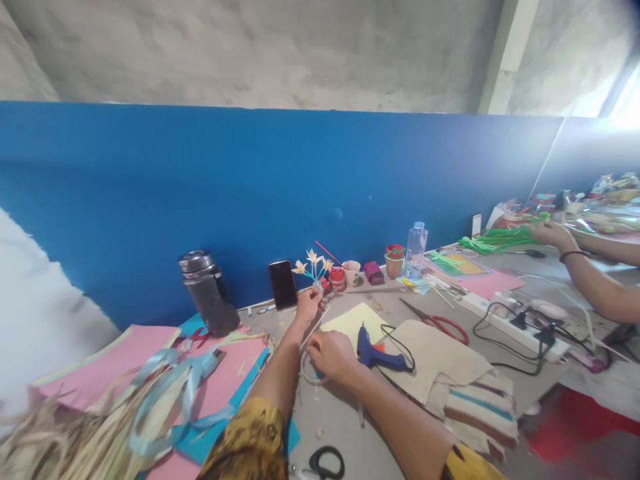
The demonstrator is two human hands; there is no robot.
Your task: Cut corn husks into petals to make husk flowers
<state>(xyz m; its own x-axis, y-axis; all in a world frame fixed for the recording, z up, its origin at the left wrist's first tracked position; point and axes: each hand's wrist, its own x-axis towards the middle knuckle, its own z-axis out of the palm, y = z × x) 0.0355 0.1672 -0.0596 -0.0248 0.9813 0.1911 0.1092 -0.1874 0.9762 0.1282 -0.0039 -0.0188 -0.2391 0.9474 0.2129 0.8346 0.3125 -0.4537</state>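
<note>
My left hand [309, 304] is raised near the blue wall, its fingers closed on the blue stems of a small bunch of pale yellow flowers [314, 261]. Just below and to the right, my right hand [329, 353] is closed over the table. A thin pale strip [320, 321] runs from its fingers up toward the left hand. Under the right hand lies a roll of pale tape [309, 375], partly covered. Right of that hand, a blue glue gun [375, 352] rests by a yellow sheet [356, 321].
A dark flask [209, 293] and a phone [283, 285] stand at the wall. Open scissors [440, 323], a power strip [515, 330] and cables lie right. Straw and ribbon [187, 393] cover the left. Another person's hand [553, 235] holds green strips.
</note>
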